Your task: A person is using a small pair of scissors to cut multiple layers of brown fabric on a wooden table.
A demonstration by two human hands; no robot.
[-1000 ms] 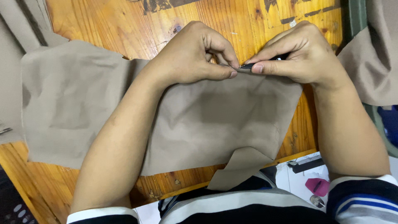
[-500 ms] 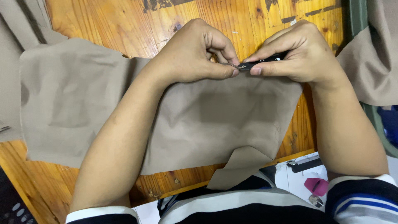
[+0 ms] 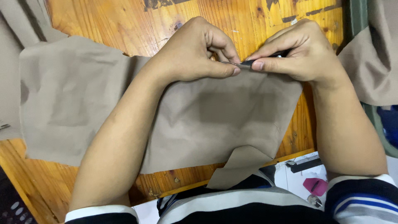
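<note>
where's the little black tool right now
In the head view the black tool is upper right of centre, pinched in the right hand at the top edge of the tan cloth, its tip meeting the left hand on the wooden table.

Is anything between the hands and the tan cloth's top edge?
Nothing visible. The left hand pinches the flat tan cloth panel at its top edge, and the right hand brings a thin dark tool to the same spot.
</note>
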